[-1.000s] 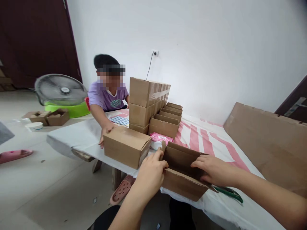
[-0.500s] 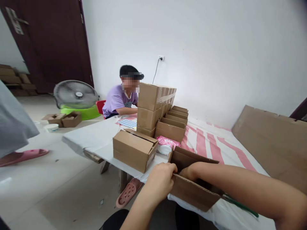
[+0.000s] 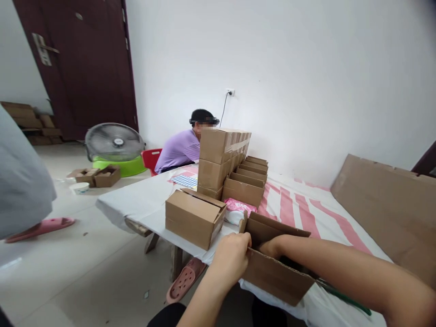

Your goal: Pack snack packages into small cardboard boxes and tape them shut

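Observation:
An open cardboard box (image 3: 277, 277) stands at the near edge of the cloth-covered table. My left hand (image 3: 233, 254) grips the top edge of its near left corner, fingers curled over the rim. Down inside the same box is my right hand (image 3: 270, 246); its fingers are hidden by the box wall, so what they hold does not show. To the left of my left hand sits another cardboard box (image 3: 194, 220) with its flaps folded nearly closed. A pink and white soft packet (image 3: 239, 208) lies just behind the open box.
Stacked taped boxes (image 3: 214, 175) and a row of open boxes (image 3: 243, 188) stand farther back on the table (image 3: 132, 200). A person in a purple shirt (image 3: 180, 147) sits behind them. A large cardboard sheet (image 3: 384, 200) leans at right; a fan (image 3: 116, 143) stands on the floor.
My view has shifted slightly, so the scene sits lower and farther right. The seated person has leaned forward behind the stacked boxes. Both my hands keep their places at the open box.

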Available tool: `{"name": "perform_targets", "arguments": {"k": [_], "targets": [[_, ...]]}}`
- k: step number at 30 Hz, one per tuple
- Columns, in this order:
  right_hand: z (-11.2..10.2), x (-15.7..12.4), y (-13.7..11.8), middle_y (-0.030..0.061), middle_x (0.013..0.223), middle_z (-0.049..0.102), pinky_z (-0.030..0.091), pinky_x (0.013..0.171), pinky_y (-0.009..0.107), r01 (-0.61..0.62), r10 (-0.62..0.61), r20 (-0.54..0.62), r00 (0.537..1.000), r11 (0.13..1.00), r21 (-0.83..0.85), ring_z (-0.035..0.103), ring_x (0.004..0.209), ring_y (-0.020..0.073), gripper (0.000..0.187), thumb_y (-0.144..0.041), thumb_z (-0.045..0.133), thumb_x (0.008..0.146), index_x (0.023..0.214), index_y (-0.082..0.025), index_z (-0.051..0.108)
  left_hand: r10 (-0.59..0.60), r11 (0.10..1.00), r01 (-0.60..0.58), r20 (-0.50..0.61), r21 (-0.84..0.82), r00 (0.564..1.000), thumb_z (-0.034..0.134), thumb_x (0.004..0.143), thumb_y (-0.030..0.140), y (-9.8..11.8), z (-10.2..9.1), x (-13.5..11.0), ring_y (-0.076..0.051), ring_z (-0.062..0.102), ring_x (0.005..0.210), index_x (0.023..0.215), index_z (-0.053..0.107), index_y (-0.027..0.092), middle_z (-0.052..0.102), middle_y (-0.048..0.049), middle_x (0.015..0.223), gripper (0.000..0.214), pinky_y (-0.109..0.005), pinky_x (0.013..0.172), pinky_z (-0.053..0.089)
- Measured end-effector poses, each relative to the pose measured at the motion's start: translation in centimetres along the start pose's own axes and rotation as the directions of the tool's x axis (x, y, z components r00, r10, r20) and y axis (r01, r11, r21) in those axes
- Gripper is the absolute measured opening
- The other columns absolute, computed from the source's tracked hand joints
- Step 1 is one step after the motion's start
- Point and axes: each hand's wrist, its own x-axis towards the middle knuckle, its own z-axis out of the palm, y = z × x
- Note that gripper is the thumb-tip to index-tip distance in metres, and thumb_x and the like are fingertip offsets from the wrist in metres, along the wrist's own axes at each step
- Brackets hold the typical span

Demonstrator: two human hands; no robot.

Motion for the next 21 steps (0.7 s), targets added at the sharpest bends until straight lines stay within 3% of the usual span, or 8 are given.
{"name": "perform_targets", "arguments": {"k": [2,5,7,9,14,18,21], "targets": [[-0.9,-1.2,-0.8,0.0023,0.101,0.067,0.054,0.08,0.036,-0.043,0.046,0.023,0.999,0.991,-0.123,0.064,0.091,0.0206,0.021,-0.036,0.063,0.089,0.098,-0.017,0.065,-0.005,1.0,0.006,-0.013,0.02,1.0,0.05,0.074,0.009,-0.1,0.1,0.0,-0.023,0.065,0.084,0.083,0.065,0.022,0.072,-0.0063,0.084,0.022,-0.03,0.069,0.04],[-3.3,-3.0,-1.8,0.0023,0.086,0.067,0.051,0.077,0.038,-0.04,0.036,-0.021,0.999,0.968,-0.248,0.065,0.085,0.0259,0.025,-0.025,0.079,0.066,0.085,-0.019,0.065,-0.036,0.999,0.037,-0.034,0.034,0.999,0.048,0.071,0.005,-0.5,-0.2,-0.1,-0.022,0.064,0.083,0.083,0.065,0.022,0.071,-0.0065,0.084,0.026,-0.029,0.068,0.04],[-5.0,-4.3,-2.3,0.0033,0.088,0.068,0.05,0.076,0.038,-0.015,-0.007,-0.076,0.997,0.961,-0.275,0.065,0.086,0.0291,0.036,-0.02,0.079,0.056,0.088,-0.02,0.063,-0.063,0.997,0.064,-0.048,0.038,0.997,0.047,0.07,0.003,-0.9,-0.5,-0.2,-0.021,0.064,0.081,0.082,0.064,0.022,0.071,-0.0055,0.083,0.028,-0.029,0.067,0.039],[-6.5,-5.5,-2.4,0.0044,0.093,0.067,0.049,0.074,0.035,0.003,-0.04,-0.13,0.991,0.961,-0.276,0.064,0.087,0.0282,0.041,-0.022,0.074,0.057,0.095,-0.02,0.06,-0.08,0.996,0.083,-0.061,0.042,0.995,0.047,0.07,0.002,-1.4,-0.9,-0.3,-0.021,0.064,0.081,0.081,0.063,0.022,0.071,-0.0046,0.082,0.028,-0.028,0.067,0.039],[-7.8,-8.3,-1.5,0.0027,0.089,0.065,0.046,0.067,0.028,0.072,-0.102,-0.312,0.944,0.992,-0.105,0.059,0.082,0.0221,0.036,-0.021,0.063,0.06,0.095,-0.019,0.053,-0.128,0.99,0.133,-0.096,0.048,0.987,0.046,0.066,-0.002,-2.1,-1.0,0.1,-0.021,0.064,0.084,0.081,0.063,0.023,0.071,-0.0035,0.085,0.034,-0.027,0.068,0.039],[-7.2,-9.7,0.1,0.0004,0.091,0.063,0.046,0.068,0.028,0.169,-0.108,-0.41,0.906,0.979,0.115,0.058,0.082,0.019,0.033,-0.02,0.058,0.064,0.097,-0.02,0.051,-0.153,0.986,0.161,-0.148,0.048,0.977,0.045,0.068,-0.003,-2.2,0.0,0.9,-0.021,0.063,0.089,0.086,0.062,0.022,0.07,-0.0046,0.088,0.035,-0.029,0.074,0.04],[-6.3,-9.9,1.4,0.0,0.089,0.061,0.047,0.068,0.029,0.201,-0.083,-0.52,0.85,0.964,0.173,0.057,0.081,0.0191,0.03,-0.025,0.059,0.067,0.095,-0.021,0.049,-0.138,0.988,0.146,-0.168,0.039,0.976,0.047,0.07,-0.003,-2.2,0.7,1.4,-0.022,0.061,0.091,0.085,0.063,0.021,0.069,-0.0058,0.088,0.032,-0.03,0.076,0.042]]}}
